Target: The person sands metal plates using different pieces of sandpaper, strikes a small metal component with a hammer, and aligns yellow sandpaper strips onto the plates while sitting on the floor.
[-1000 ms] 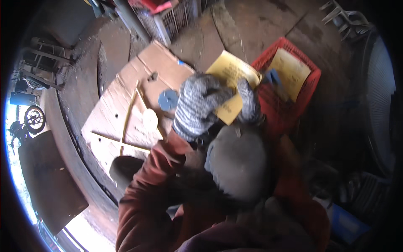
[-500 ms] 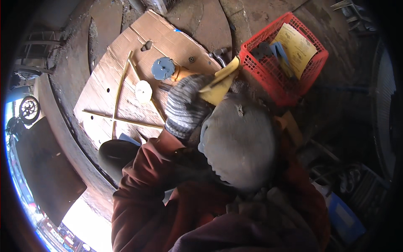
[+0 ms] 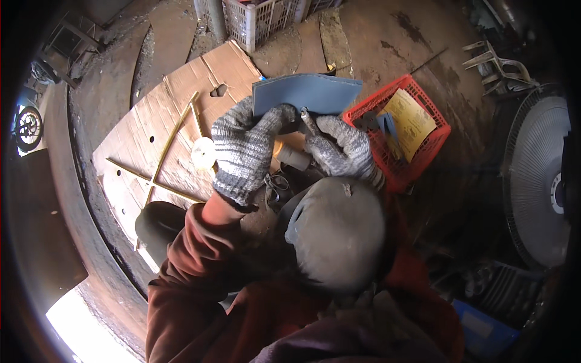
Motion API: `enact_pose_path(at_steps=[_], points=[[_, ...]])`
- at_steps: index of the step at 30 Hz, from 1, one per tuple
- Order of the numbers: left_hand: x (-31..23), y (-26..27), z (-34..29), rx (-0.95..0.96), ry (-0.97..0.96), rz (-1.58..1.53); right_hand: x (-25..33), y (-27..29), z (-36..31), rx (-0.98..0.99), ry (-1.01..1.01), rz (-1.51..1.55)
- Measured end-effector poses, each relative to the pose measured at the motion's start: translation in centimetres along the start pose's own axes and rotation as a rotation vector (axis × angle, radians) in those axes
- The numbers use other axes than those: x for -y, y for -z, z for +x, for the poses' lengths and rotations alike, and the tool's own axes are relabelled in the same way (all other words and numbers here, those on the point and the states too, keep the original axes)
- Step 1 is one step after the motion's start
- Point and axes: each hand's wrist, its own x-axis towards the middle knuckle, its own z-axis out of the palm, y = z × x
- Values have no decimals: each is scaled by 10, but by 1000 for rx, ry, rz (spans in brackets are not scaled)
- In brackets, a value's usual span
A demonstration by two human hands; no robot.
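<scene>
Both my hands wear grey-and-white striped knit gloves. My left hand (image 3: 239, 151) is closed on the lower left edge of a blue-grey sheet of sandpaper (image 3: 315, 91), its thumb across the near face. My right hand (image 3: 345, 148) pinches the lower edge near the middle, its glove darkened at the fingers. The sheet stands tilted up, slightly bowed. Below it, between my hands, an orange power tool with a grey end (image 3: 292, 156) shows in part. A pale round disc (image 3: 204, 153) lies beside my left hand, next to crossed gold-coloured strips (image 3: 158, 175).
Cardboard (image 3: 139, 130) with holes lies under the strips. A red plastic crate (image 3: 396, 175) at right holds yellow printed sheets (image 3: 407, 124) and a blue piece. A pale crate (image 3: 269, 24) stands at the back, a large fan (image 3: 538, 181) at far right. A grey rounded cloth-covered shape (image 3: 339, 236) hides the near middle.
The sheet, earlier showing yellow at the right of my left hand, now shows its blue-grey face, held up in both hands. My right hand has come into sight; the view has shifted.
</scene>
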Motion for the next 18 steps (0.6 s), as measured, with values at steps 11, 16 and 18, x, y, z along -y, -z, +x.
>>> enact_pose_path(at_steps=[11, 16, 18], points=[[-15, 23, 1, 172, -35, 116, 14, -3, 5, 108, -225, 152], [-17, 24, 0, 209, 26, 25, 6, 2, 4, 131, -130, 61], [-14, 26, 1, 208, 61, 39, 16, 0, 7, 143, -175, -17]])
